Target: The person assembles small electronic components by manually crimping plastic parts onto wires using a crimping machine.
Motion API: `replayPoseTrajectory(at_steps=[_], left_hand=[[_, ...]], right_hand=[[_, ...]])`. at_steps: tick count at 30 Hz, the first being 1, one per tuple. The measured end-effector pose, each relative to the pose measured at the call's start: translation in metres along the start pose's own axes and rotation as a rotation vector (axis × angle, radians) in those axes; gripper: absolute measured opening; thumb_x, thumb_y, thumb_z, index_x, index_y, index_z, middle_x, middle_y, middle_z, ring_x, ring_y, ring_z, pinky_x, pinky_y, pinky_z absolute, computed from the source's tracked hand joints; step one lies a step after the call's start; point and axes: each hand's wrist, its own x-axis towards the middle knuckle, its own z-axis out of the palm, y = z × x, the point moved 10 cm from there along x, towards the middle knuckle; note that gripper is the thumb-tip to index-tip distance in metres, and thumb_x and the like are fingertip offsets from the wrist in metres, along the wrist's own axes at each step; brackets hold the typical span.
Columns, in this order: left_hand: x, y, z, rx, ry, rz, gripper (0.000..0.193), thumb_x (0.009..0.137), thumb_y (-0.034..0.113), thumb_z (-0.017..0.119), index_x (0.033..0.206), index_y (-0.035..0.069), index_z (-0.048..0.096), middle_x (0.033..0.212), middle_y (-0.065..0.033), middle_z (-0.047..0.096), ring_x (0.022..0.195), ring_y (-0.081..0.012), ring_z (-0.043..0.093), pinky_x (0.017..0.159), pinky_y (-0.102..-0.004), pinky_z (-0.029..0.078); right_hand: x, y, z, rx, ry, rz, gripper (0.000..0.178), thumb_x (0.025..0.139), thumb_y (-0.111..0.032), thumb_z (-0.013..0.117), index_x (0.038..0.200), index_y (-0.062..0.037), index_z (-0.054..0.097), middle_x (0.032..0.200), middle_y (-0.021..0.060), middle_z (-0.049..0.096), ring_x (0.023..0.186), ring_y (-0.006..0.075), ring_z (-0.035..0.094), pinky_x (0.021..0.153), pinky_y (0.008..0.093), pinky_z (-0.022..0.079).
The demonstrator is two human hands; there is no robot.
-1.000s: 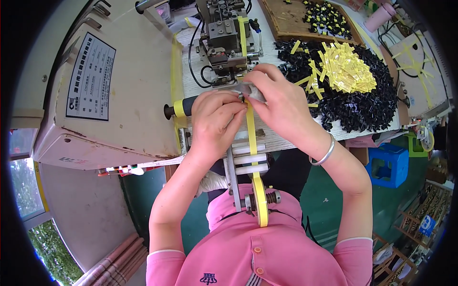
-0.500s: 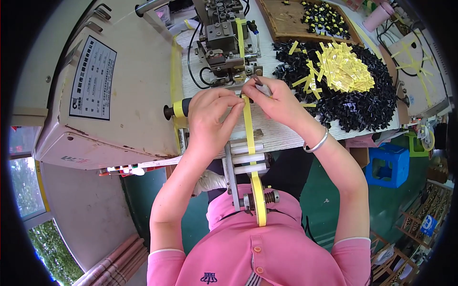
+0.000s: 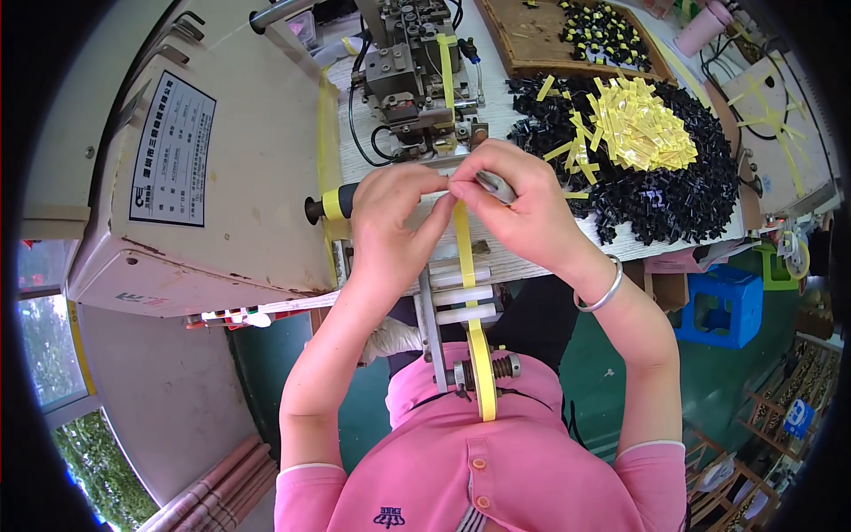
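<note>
My left hand (image 3: 394, 213) and my right hand (image 3: 514, 199) meet fingertip to fingertip in front of a small metal press-like machine (image 3: 412, 80). Both are closed in a pinch; whatever lies between the fingertips is too small to make out. Tucked in my right hand is a small grey metal tool with a pointed end (image 3: 496, 186), perhaps tweezers. Directly beneath the fingertips passes a yellow tape (image 3: 464, 244). It comes up from a tape roll (image 3: 483, 377) over white rollers (image 3: 464, 295). Another stretch of yellow tape (image 3: 447, 71) hangs on the machine.
On the right, a heap of small black parts (image 3: 656, 208) carries a pile of yellow strips (image 3: 638, 124). Behind it sits a wooden tray (image 3: 523, 53) with black-and-yellow pieces. A large beige machine housing (image 3: 239, 177) bounds the left; a blue stool (image 3: 722, 306) stands on the floor.
My right hand has turned and drawn slightly nearer to me; the grey tool has swung down with it, away from the machine. My left hand has barely moved.
</note>
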Motion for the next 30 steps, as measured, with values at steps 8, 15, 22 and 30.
replayPoseTrajectory(at_steps=[8, 15, 22, 30], left_hand=[[0.013, -0.004, 0.013, 0.057, -0.154, -0.032, 0.007, 0.073, 0.006, 0.067, 0.078, 0.004, 0.061, 0.085, -0.0066, 0.063, 0.08, -0.0265, 0.061, 0.071, -0.0369, 0.045], [0.011, -0.008, 0.015, 0.03, -0.136, -0.087, 0.008, 0.075, 0.007, 0.066, 0.079, 0.003, 0.061, 0.081, -0.007, 0.063, 0.079, -0.0273, 0.061, 0.071, -0.0376, 0.045], [0.01, 0.0, 0.015, 0.121, -0.106, -0.008, 0.008, 0.075, 0.005, 0.065, 0.08, 0.004, 0.059, 0.079, -0.0084, 0.063, 0.075, -0.0277, 0.06, 0.069, -0.038, 0.042], [0.008, -0.001, 0.016, 0.138, -0.094, -0.006, 0.009, 0.074, 0.006, 0.066, 0.08, 0.005, 0.06, 0.077, -0.0074, 0.062, 0.073, -0.0275, 0.059, 0.067, -0.0375, 0.042]], right_hand=[[-0.015, 0.051, -0.015, 0.291, 0.169, 0.346, 0.007, 0.087, -0.007, 0.061, 0.086, -0.0018, 0.058, 0.068, -0.0017, 0.053, 0.055, 0.0041, 0.046, 0.049, 0.0205, 0.037], [-0.016, 0.056, -0.005, 0.238, 0.095, 0.309, 0.007, 0.089, -0.009, 0.06, 0.087, -0.003, 0.058, 0.063, -0.0036, 0.049, 0.049, 0.0022, 0.042, 0.043, 0.0186, 0.033], [-0.019, 0.066, -0.003, 0.282, 0.099, 0.396, 0.008, 0.089, -0.009, 0.061, 0.085, -0.0038, 0.057, 0.063, -0.004, 0.049, 0.049, 0.002, 0.041, 0.043, 0.0187, 0.032], [-0.017, 0.065, -0.003, 0.152, 0.11, 0.305, 0.007, 0.088, -0.007, 0.06, 0.084, -0.0033, 0.056, 0.065, -0.0051, 0.05, 0.055, 0.0006, 0.04, 0.047, 0.0177, 0.031]])
